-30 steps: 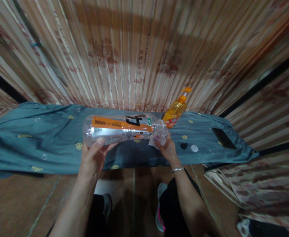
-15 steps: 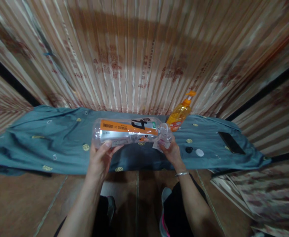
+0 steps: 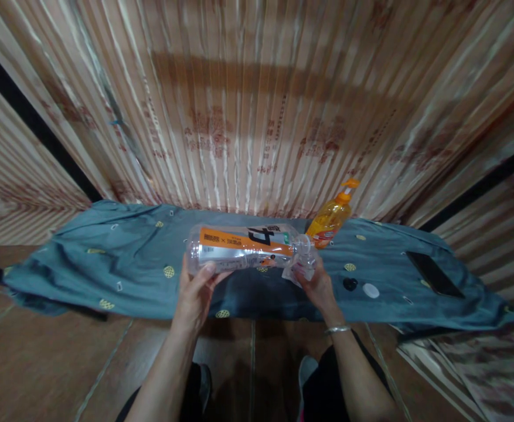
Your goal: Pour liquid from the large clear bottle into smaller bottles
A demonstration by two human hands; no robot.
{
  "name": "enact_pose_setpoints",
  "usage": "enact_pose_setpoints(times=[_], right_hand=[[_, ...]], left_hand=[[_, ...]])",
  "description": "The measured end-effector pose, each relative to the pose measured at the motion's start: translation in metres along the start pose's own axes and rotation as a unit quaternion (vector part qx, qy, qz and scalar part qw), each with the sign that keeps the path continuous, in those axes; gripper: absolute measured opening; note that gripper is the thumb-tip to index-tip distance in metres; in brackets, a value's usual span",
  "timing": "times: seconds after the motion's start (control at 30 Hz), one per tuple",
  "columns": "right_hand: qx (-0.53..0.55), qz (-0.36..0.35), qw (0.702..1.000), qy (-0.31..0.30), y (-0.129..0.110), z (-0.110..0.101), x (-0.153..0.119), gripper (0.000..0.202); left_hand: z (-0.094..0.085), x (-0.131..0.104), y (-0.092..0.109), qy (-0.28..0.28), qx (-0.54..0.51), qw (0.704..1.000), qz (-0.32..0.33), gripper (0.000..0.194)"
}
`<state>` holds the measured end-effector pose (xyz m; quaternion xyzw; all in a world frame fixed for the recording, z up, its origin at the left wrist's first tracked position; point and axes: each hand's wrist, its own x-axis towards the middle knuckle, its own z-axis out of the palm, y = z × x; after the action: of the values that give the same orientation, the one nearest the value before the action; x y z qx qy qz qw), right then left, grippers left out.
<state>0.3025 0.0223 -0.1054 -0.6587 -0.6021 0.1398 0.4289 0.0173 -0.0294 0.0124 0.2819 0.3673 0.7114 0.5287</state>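
A large clear plastic bottle (image 3: 243, 247) with an orange and silver label lies on its side in the air, its neck pointing right. My left hand (image 3: 197, 290) is closed around the bottle's base end from below. At the neck, my right hand (image 3: 318, 284) grips a small clear plastic bottle (image 3: 306, 262), partly hidden by the fingers. The mouths of the two bottles meet or nearly meet; I cannot tell whether they touch. Just behind the neck stands an orange pump bottle (image 3: 329, 221) with yellow-orange liquid inside.
A blue-green cloth (image 3: 142, 264) with yellow prints covers the narrow table. On its right side lie a black cap (image 3: 350, 284), a white round lid (image 3: 371, 291) and a dark phone (image 3: 433, 274). Pleated patterned curtain (image 3: 239, 117) hangs close behind and at the sides.
The whole scene has shifted right and slightly down as my head moved. Both hands keep their hold on the two bottles, which stay in nearly the same position relative to each other.
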Motion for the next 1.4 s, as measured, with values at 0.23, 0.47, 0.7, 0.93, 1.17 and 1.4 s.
enact_pose_setpoints(times=[0.23,0.47,0.7,0.93,1.17,1.4], right_hand=[[0.014,-0.019,1.0,0.0,-0.001,0.001,-0.001,0.048],[0.05,-0.021,0.999,0.003,-0.006,0.002,0.0,0.044],[0.051,-0.031,0.998,0.014,-0.005,0.003,-0.001,0.044],[0.033,-0.019,0.999,0.008,0.001,0.005,-0.002,0.049],[0.043,-0.028,0.999,0.013,-0.003,0.004,-0.003,0.05],[0.027,-0.007,1.0,0.008,0.009,0.01,-0.005,0.059]], left_hand=[[-0.002,-0.001,-0.004,0.006,0.001,1.0,0.001,0.063],[-0.008,0.0,-0.006,0.007,0.008,1.0,-0.003,0.063],[-0.005,-0.002,-0.005,0.017,0.007,1.0,-0.002,0.064],[-0.01,-0.001,-0.009,0.017,0.003,1.0,0.0,0.057],[-0.011,-0.002,-0.008,0.026,0.013,1.0,0.005,0.064],[-0.01,-0.004,-0.007,0.059,0.013,0.998,-0.006,0.07]])
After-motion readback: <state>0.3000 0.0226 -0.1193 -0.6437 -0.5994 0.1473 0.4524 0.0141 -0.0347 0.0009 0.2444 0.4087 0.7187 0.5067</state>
